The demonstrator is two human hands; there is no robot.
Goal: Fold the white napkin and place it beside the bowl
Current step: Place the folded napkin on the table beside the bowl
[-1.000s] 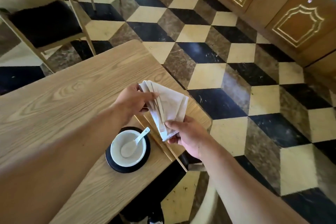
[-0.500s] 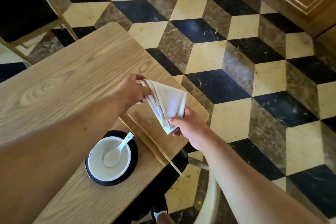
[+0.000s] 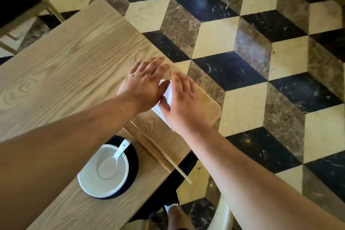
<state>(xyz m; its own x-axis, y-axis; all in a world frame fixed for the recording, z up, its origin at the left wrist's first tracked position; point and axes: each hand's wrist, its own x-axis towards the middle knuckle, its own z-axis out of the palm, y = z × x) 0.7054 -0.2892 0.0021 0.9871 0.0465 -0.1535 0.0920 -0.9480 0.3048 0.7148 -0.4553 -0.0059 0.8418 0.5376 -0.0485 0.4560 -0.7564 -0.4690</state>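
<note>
We have both palms flat, fingers spread, pressing rather than gripping: the left hand (image 3: 144, 85) and the right hand (image 3: 182, 103) cover the napkin (image 3: 167, 93) on the table (image 3: 74, 58), near its far right corner. Only a white strip shows between them; its long axis seems to run from near-left to far-right, roughly in line with the chopsticks (image 3: 160, 150) just beside it.

If we lift off too quickly, the folds may spring open. It also lies apart from the bowl (image 3: 103, 171), and sliding it closer could knock the chopsticks, which already overhang the edge.
</note>
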